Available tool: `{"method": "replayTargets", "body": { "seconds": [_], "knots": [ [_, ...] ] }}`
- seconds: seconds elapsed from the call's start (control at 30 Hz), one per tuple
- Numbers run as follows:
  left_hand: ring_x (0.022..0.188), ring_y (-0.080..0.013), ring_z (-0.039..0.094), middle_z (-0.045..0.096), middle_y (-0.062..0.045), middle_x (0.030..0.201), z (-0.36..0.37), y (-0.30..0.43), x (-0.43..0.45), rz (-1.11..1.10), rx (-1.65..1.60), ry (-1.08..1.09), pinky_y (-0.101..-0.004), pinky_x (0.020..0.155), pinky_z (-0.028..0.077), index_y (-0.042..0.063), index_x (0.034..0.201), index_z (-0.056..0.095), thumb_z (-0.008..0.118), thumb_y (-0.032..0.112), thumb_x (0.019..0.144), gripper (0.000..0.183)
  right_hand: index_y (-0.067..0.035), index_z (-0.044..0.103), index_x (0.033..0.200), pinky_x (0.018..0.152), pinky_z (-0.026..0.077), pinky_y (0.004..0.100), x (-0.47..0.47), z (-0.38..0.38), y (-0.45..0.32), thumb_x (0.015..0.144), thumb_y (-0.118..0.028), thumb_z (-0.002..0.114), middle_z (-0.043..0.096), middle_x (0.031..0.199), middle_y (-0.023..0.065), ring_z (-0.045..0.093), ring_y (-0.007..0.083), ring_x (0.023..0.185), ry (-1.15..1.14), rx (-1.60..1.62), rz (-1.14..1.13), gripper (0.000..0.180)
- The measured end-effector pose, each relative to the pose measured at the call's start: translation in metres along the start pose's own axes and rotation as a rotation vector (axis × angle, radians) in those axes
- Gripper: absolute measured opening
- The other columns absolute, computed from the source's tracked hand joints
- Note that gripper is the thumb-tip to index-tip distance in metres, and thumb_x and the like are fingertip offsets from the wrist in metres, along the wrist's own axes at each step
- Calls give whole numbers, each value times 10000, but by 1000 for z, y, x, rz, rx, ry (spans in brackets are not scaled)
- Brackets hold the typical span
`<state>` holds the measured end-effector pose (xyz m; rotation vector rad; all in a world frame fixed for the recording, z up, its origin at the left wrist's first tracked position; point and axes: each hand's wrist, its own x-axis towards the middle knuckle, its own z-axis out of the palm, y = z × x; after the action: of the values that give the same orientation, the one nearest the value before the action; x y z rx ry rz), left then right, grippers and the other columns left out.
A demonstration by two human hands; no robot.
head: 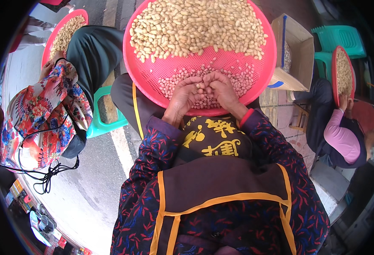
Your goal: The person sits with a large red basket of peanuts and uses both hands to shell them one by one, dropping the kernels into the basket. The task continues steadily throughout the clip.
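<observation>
A round pink plastic sieve tray (271, 68) rests across my lap. Unshelled peanuts (196, 25) fill its far half in a broad heap. Nearer me, shelled peanut kernels (177, 78) with pinkish skins lie spread over the mesh. Above these kernels my left hand (185, 94) and my right hand (221, 89) come together, fingers bent and tips almost meeting. A small tan peanut (200, 85) seems pinched at the left fingertips; its details are too small to make out. Whatever the right fingertips hold is hidden by the hand.
An open cardboard box (294, 60) stands right of the tray. Beyond it are green plastic stools (340, 41) and a seated person (341, 137) with a peanut tray (344, 75). At left, another person (46, 118) sits by a green stool (105, 111) with a pink tray (64, 35).
</observation>
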<state>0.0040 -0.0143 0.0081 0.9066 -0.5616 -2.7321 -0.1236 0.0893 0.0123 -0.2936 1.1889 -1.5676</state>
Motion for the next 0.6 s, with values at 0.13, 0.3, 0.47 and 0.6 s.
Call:
{"method": "replayTargets", "body": {
  "seconds": [0.13, 0.3, 0.47, 0.6],
  "knots": [
    [736, -157, 626, 628, -99, 886, -4, 0, 0, -7, -14, -75, -274, 654, 555, -36, 1055, 554, 471, -53, 860, 213, 9, 611, 888, 584, 447, 208, -6, 14, -6, 812, -63, 561, 617, 784, 31, 549, 73, 665, -19, -393, -191, 116],
    [752, -173, 650, 631, -110, 914, 0, -1, 0, -3, 52, -46, -274, 667, 566, -34, 1070, 551, 481, -27, 877, 206, 15, 631, 878, 614, 452, 218, -3, 10, -1, 797, -74, 591, 633, 781, 26, 558, 74, 691, -6, -583, -242, 128],
    [714, -158, 645, 643, -121, 901, 2, -3, 2, -11, 158, -8, -268, 642, 566, -27, 1071, 553, 496, 1, 886, 196, 19, 629, 853, 578, 441, 212, 2, 0, -2, 810, -83, 588, 618, 743, 14, 546, 74, 641, 37, -470, -138, 118],
    [678, -154, 631, 648, -121, 857, 1, -3, 1, -10, 163, 13, -260, 603, 552, -11, 1059, 556, 502, 5, 880, 187, -4, 614, 891, 467, 345, 178, 4, 1, -23, 847, -109, 583, 582, 702, -6, 454, 24, 544, -74, -66, 94, 118]
  ]
}}
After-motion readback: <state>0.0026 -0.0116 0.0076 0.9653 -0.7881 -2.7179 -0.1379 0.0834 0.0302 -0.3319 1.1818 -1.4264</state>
